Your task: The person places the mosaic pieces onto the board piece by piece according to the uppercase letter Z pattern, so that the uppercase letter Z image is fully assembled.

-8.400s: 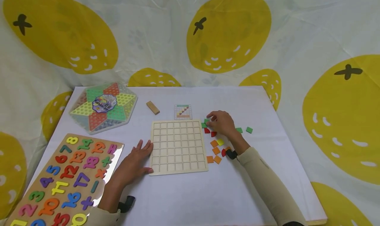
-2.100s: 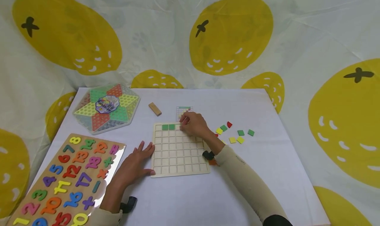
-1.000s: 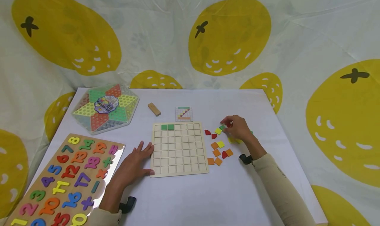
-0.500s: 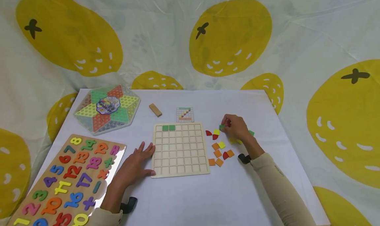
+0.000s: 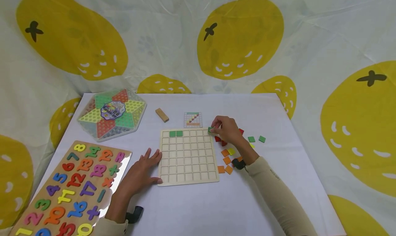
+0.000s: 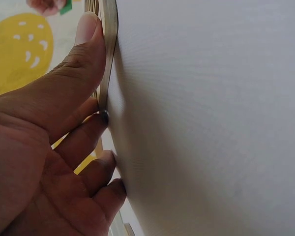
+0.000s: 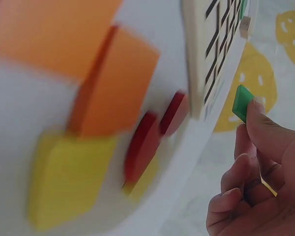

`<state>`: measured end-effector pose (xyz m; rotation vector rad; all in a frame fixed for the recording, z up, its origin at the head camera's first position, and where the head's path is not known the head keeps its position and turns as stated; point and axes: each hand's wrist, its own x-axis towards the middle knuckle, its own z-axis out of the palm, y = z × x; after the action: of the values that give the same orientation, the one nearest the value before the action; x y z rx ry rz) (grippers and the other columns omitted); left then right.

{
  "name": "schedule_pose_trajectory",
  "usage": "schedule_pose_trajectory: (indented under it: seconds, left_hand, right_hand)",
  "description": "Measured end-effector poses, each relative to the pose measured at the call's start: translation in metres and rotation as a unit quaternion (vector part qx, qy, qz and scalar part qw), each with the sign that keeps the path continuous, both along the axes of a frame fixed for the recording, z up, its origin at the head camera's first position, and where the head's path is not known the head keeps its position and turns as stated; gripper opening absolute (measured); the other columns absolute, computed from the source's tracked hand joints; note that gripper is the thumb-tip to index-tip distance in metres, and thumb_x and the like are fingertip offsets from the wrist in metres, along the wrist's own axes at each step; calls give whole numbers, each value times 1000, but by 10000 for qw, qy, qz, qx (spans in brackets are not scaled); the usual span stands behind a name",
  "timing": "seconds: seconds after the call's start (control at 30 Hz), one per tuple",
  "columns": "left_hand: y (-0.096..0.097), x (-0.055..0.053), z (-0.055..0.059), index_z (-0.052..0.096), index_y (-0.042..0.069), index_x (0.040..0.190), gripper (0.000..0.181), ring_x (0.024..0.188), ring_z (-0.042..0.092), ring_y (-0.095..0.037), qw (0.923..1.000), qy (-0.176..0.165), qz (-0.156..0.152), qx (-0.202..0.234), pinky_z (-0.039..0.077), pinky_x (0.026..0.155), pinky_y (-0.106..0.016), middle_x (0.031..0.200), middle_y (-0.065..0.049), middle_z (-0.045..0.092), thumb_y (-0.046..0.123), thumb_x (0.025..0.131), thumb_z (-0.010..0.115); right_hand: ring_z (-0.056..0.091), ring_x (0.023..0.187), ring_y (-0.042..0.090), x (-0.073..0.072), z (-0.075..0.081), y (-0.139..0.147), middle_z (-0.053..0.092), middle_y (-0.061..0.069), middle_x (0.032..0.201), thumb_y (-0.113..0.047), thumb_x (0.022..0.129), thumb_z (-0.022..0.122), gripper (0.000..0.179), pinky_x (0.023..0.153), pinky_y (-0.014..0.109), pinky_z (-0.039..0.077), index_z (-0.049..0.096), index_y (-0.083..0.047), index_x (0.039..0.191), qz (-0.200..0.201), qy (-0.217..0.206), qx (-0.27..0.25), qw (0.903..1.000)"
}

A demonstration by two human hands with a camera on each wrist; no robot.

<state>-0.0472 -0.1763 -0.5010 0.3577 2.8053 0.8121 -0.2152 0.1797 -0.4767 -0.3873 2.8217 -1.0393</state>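
Note:
A pale wooden grid board (image 5: 188,158) lies on the white table, with two green square tiles (image 5: 175,133) side by side in its top row. My right hand (image 5: 229,130) pinches another green square tile (image 7: 242,102) between thumb and index finger, at the board's upper right corner. The other fingers of that hand curl loosely below in the right wrist view. My left hand (image 5: 140,172) spreads its fingers along the board's left edge, thumb at the lower corner. In the left wrist view the thumb (image 6: 78,64) lies against the board's side.
Right of the board lie orange tiles (image 5: 228,169), yellow and red pieces, and two green tiles (image 5: 251,139) farther out. A pattern card (image 5: 193,119) and a wooden block (image 5: 162,115) sit behind it. A number board (image 5: 120,147) and hexagonal game board (image 5: 136,120) stand left.
My right hand has picked up a green tile from the pile on the right and moved left to the board's corner. Earlier it set two green tiles in the top row. The left hand stays put.

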Motion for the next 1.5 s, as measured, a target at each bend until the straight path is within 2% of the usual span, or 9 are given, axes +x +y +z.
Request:
schedule_pose_trajectory:
  seconds: [0.23,0.37,0.53,0.83,0.97,1.17,1.33,1.5]
  left_hand:
    - [0,0,-1,49,7,158,102,160,27,-47,10000,45,-8,-65,35,122,-70,166,-12,43,29,71,98]
    - [0,0,-1,49,6,158,102,160,27,-48,9999,89,-8,-55,36,121,-71,166,-13,43,28,71,98]
    - [0,0,-1,49,7,158,102,160,27,-47,10000,58,26,2,35,121,-71,166,-12,43,27,71,98]
    - [0,0,-1,49,7,158,101,160,27,-48,10000,74,30,28,35,120,-73,166,-12,44,27,71,98]
    - [0,0,-1,49,7,158,102,160,27,-48,10000,69,45,21,36,119,-73,166,-12,44,27,71,98]
    - [0,0,-2,49,7,158,102,160,27,-49,10000,75,30,17,36,119,-73,166,-12,44,28,71,98]
    - [0,0,-1,50,6,157,102,160,27,-48,9999,93,20,33,36,120,-72,165,-12,44,27,70,98]
    - [-1,0,-1,50,5,157,101,159,28,-49,9999,156,6,48,36,119,-72,165,-14,45,26,70,98]
  right_hand:
    - [55,68,19,-4,-2,-38,68,1,84,-20,91,86,15,63,31,44,72,-16,93,385,104,-70,9992]
    - [59,72,18,-6,-3,-57,69,0,85,-19,91,86,14,65,31,46,72,-18,91,520,-11,-25,9986]
    - [62,79,16,-8,-9,-77,68,-2,86,-22,93,84,14,68,30,48,70,-21,91,533,-192,299,9979]
    - [62,75,15,-10,-14,-98,67,-3,83,-23,96,80,9,63,29,48,71,-22,93,499,-276,734,9957]
    - [64,77,15,-9,-9,-102,69,-3,84,-19,97,77,6,63,29,50,72,-21,93,556,-411,829,9942]
    - [64,79,16,-7,-9,-97,70,-4,87,-19,95,79,5,66,32,51,74,-20,96,557,-441,659,9953]
    - [67,86,17,-7,-11,-83,73,-3,91,-22,92,85,13,75,34,53,74,-19,101,546,-373,299,9974]
    - [65,83,21,-8,-9,-58,73,2,92,-19,93,82,11,73,35,52,75,-17,102,394,-148,-46,9991]
